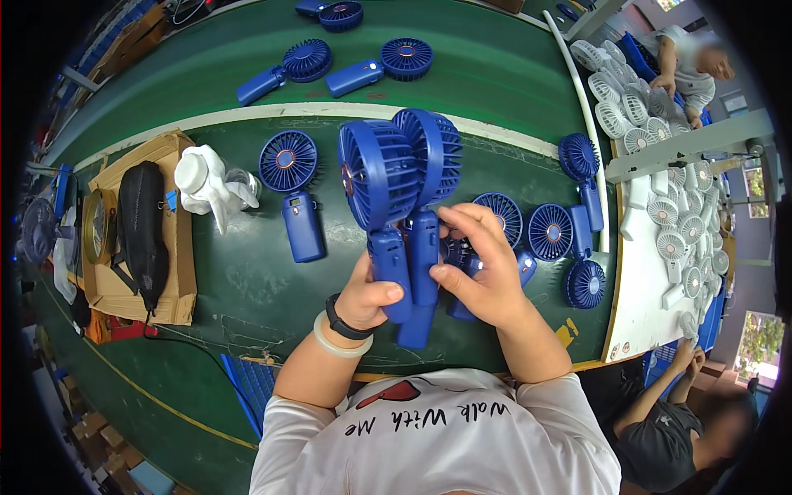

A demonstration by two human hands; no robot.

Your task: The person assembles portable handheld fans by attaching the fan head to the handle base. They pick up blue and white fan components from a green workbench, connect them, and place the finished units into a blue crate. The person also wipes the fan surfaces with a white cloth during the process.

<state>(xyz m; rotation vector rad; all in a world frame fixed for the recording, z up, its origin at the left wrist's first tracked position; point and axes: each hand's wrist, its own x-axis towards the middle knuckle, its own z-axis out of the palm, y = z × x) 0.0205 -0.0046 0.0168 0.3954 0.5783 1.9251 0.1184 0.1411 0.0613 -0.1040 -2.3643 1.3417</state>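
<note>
Two blue handheld fans are held upright side by side over the green table. My left hand (363, 290), a black band and a pale bangle on its wrist, wraps the handle of the left fan (375, 173), thumb across the front. My right hand (483, 268) grips the handle of the right fan (436, 157) between thumb and fingers. The two fan heads overlap and the handles are close together. Behind my right hand lie more blue fans, partly hidden; one fan (549, 233) shows just right of it. Another blue fan (285, 158) lies left of the held pair.
On the left are a cardboard tray (180, 272) with a black pouch (142, 235), and a white bottle (192, 176). Blue fans (406, 59) rest on the green belt beyond a pale rail. At right, white fans (664, 212) crowd a white table, with two other people beside it.
</note>
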